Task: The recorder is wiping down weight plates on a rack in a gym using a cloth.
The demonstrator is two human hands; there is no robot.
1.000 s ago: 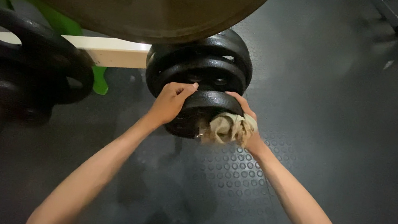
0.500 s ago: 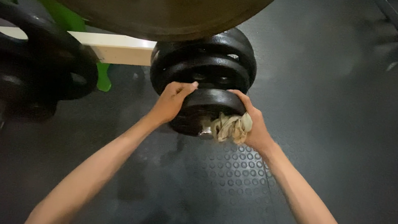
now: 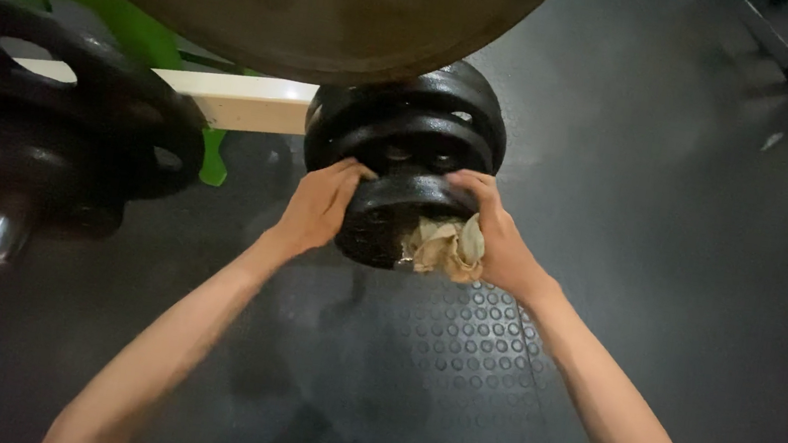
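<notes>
A small black weight plate at centre is gripped at nine o'clock by the left hand; at three o'clock the right hand clasps it with a beige rag. Larger plates are stacked at twelve o'clock.

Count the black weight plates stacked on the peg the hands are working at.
3: small front plate gripped by left hand and right hand, with two larger plates behind. More may be hidden.

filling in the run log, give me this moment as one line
left hand: grips small black weight plate | right hand: grips same plate, beige cloth bunched in palm | behind: bigger black plates | floor: studded rubber mat
</notes>
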